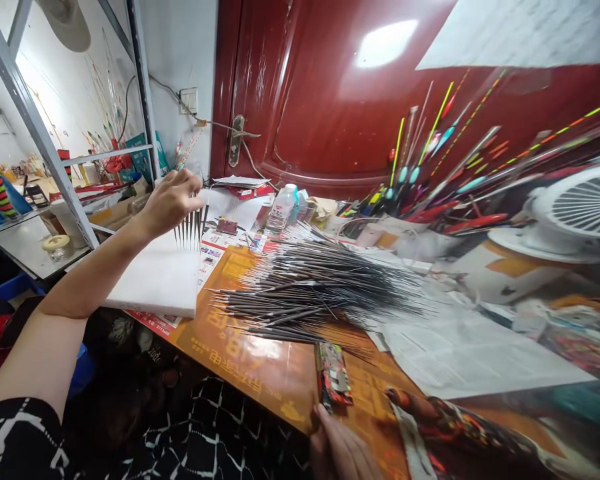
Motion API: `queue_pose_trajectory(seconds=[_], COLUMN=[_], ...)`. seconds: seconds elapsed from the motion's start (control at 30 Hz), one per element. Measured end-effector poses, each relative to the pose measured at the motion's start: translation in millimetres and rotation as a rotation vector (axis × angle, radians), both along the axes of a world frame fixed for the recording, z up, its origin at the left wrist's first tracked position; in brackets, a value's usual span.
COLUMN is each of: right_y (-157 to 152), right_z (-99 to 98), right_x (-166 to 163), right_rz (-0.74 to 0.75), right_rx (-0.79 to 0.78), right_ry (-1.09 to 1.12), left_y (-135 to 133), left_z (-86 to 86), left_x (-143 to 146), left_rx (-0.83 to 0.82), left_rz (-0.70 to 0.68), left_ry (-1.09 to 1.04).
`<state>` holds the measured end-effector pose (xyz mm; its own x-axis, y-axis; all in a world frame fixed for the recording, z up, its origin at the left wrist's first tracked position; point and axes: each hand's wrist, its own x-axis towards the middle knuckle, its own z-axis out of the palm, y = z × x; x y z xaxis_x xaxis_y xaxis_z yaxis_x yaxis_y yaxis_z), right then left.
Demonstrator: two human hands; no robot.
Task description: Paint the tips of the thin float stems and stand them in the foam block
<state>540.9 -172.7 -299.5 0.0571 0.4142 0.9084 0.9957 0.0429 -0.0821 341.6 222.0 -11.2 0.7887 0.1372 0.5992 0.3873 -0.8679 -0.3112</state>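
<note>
The left hand [176, 198] is up over the white block [150, 283], which lies at the left end of the orange table [267, 367]. Its fingers are bent and close together at the tops of some thin dark sticks [188, 230]. I can't tell if they pinch one stick or just touch the tops. These sticks stand in a small bunch near the right edge of the block, with their thin ends down.

The right hand [343, 443] is low, at the near edge of the table. Its thumb points to a small paint-marked box [336, 373]. I can't tell if its fingers grip anything, because much of it is cut off.

A big pile of dark sticks [300, 280] lies in the middle of the table, and the box is just in front of it.

To do this well, I think each stick should be held straight up and pushed gently, because the thin ends look easy to bend. A little gap between sticks would help, so the hand doesn't knock the others over.
</note>
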Motion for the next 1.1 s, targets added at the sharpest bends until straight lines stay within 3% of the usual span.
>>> queue_pose_trajectory(seconds=[0.3,0.47,0.67,0.87,1.1], right_y=[-1,1,2,3,4], right_z=[-1.0,-0.1,0.6,-7.8,-4.1], right_x=[-2,-2,-8,-2,-11], right_rz=[0.002,-0.014,-0.053,-0.007,-0.047], right_rx=[-0.007,0.013,0.006,0.045,0.037], right_ry=[0.021,-0.003,0.14,0.047,0.134], left_y=[25,36,43,46,43], left_z=[-2.7,0.6,7.0,-8.9,-23.3], left_x=[42,43,41,47,44], left_rx=[0.047,0.061,0.033,0.041,0.107], left_rz=[-0.02,-0.001,-0.051,-0.066,-0.039], left_ry=[0.175,0.182,0.101,0.167,0.148])
